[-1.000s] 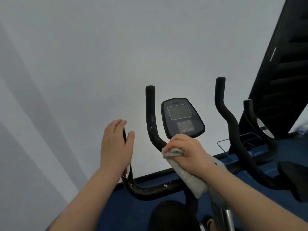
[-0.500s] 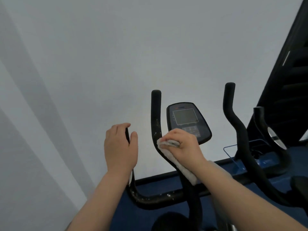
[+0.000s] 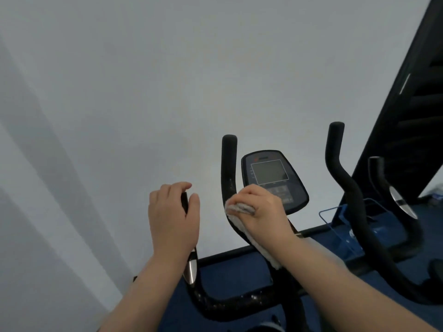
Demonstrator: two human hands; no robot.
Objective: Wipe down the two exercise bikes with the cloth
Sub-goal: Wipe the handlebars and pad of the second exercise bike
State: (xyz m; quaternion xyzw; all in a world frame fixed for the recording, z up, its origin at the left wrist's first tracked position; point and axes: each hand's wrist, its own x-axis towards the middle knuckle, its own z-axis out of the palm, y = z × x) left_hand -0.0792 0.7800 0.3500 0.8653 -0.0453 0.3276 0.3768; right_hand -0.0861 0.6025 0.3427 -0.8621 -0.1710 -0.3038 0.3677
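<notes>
The right hand (image 3: 261, 209), gripping the cloth (image 3: 239, 208), has slid higher up the bike's inner handlebar (image 3: 229, 164), at 12 o'clock. The left hand (image 3: 172, 219) still loosely clasps the outer grip (image 3: 185, 200), so wiping continues.

A plain pale wall (image 3: 167, 80) meets blue floor (image 3: 230, 276); dark staircase (image 3: 417, 97) at right.
</notes>
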